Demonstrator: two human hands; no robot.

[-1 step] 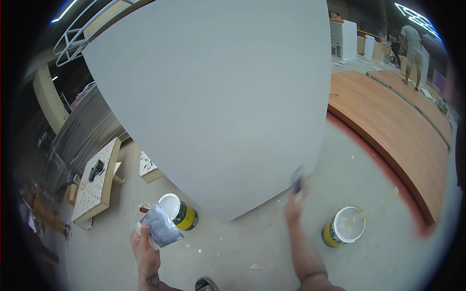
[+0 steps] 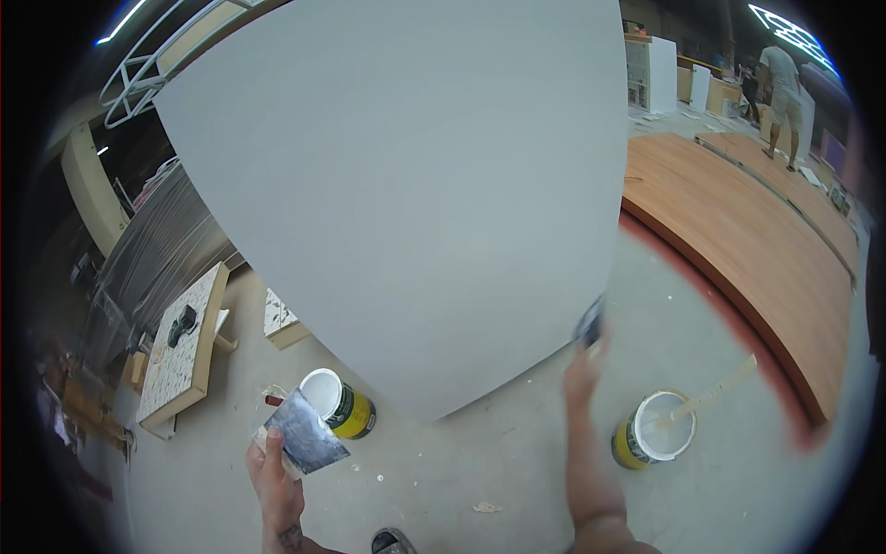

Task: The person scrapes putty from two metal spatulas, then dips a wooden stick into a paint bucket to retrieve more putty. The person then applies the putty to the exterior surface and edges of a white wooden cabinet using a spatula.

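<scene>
A large pale grey-white panel (image 2: 406, 203) stands in front of me. My right hand (image 2: 583, 367) is closed round a putty knife (image 2: 591, 323) with a dark blade at the panel's lower right edge; the blade is a little blurred. Close by on the left, my left hand (image 2: 273, 471) grips a broad metal scraper (image 2: 309, 434), its thumb along the near side and pale smears on the blade. Just behind that scraper is a yellow and dark paint bucket (image 2: 356, 414) with a white top.
A second bucket (image 2: 629, 447), with a flat stick (image 2: 715, 395) in it, stands on the floor at right. Beyond it lie long wood-faced platforms (image 2: 729, 222); a person (image 2: 783, 92) stands there. A speckled board (image 2: 185, 351) with a dark tool (image 2: 182, 325) is at left.
My right hand and its putty knife have moved right and slightly up along the panel's lower edge. My left hand and its scraper have stayed nearly still.
</scene>
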